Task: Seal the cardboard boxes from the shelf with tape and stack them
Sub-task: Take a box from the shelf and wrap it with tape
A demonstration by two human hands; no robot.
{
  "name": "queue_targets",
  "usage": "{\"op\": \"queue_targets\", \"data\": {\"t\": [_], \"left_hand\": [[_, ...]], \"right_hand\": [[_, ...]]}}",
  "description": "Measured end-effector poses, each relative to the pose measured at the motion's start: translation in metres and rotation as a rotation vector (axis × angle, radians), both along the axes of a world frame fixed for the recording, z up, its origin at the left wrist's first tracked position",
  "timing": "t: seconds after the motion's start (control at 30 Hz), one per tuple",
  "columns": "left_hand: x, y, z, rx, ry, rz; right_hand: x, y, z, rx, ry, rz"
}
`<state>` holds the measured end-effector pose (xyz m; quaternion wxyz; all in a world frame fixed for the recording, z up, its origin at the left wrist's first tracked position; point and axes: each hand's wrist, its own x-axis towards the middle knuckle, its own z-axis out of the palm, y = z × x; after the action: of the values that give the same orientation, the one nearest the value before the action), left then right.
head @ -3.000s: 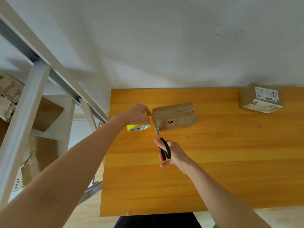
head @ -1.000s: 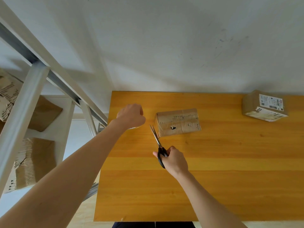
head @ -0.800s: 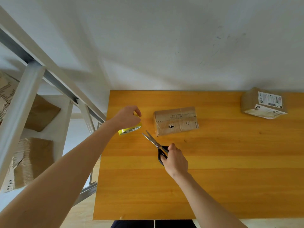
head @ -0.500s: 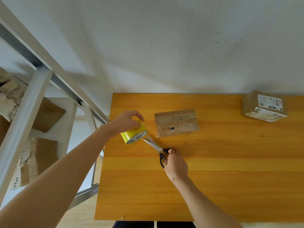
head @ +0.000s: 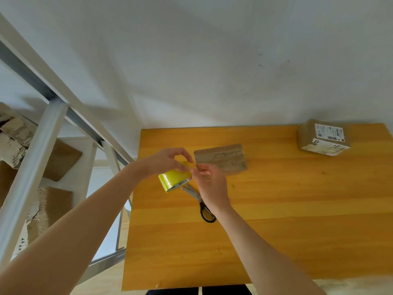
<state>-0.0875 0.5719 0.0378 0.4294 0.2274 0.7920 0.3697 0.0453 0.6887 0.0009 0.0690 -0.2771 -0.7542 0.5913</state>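
Cardboard box lies flat on the far left part of the orange wooden table, just beyond both hands.

Nearest the person, both bare forearms reach in from the bottom edge. A pair of scissors lies loose on the table between them, with the black handle loops toward the person. The steel blades point away to the left, and their tips are hidden under the tape and the right wrist.

The left hand grips a roll of yellow tape from above, fingers curled over it and lifting it just off the tabletop. The right hand has thumb and forefinger curled in, pinching at the roll's upper edge. Whether they have caught a loose end cannot be told. This hand covers the box's near left corner.

The box is plain brown and worn, with a glossy strip along its top and faint dark print too blurred to read. The white band on the roll reads "MADE".

Well apart, at the far right corner, sits a second box with a white shipping label. Its barcodes show, but the text is too small to read.

To the left stands a grey metal shelf holding torn cardboard cartons. A white wall rises behind the table.
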Motion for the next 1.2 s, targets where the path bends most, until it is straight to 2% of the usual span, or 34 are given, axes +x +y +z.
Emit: {"op": "queue_targets", "data": {"t": [0.07,0.23,0.37,0.43,0.53,0.63,0.7,0.87,0.93,1.03,1.2], "left_hand": [[0.001,0.006,0.003,0.021,0.014,-0.033],[0.005,0.016,0.003,-0.021,0.127,-0.141],[0.009,0.014,-0.001,-0.037,0.043,-0.102],[0.008,0.011,-0.005,-0.091,0.088,-0.167],[0.009,0.009,-0.006,-0.012,0.087,-0.147],[0.006,0.007,-0.011,-0.056,0.199,-0.148],[0.004,-0.001,-0.017,-0.144,0.256,-0.1],[0.007,-0.008,-0.025,-0.095,0.208,-0.11],[0.007,-0.006,-0.029,-0.111,0.255,-0.1],[0.007,-0.004,-0.037,-0.234,0.393,-0.05],[0.008,0.008,-0.039,-0.28,0.471,-0.049]], "right_hand": [[-0.005,0.004,0.009,-0.095,-0.007,-0.028],[-0.002,0.012,0.014,-0.104,-0.015,-0.079],[-0.002,0.031,0.015,-0.139,-0.052,-0.217],[0.0,0.037,0.016,-0.185,-0.052,-0.236],[0.003,0.037,0.017,-0.196,-0.058,-0.246],[0.006,0.044,0.019,-0.254,-0.028,-0.305],[0.006,0.055,0.022,-0.204,-0.02,-0.247],[0.012,0.084,0.022,-0.143,-0.051,-0.128],[0.016,0.09,0.019,-0.122,-0.068,-0.141],[0.02,0.098,0.017,-0.132,-0.08,-0.179],[0.02,0.113,0.013,-0.171,-0.106,-0.268]]}}
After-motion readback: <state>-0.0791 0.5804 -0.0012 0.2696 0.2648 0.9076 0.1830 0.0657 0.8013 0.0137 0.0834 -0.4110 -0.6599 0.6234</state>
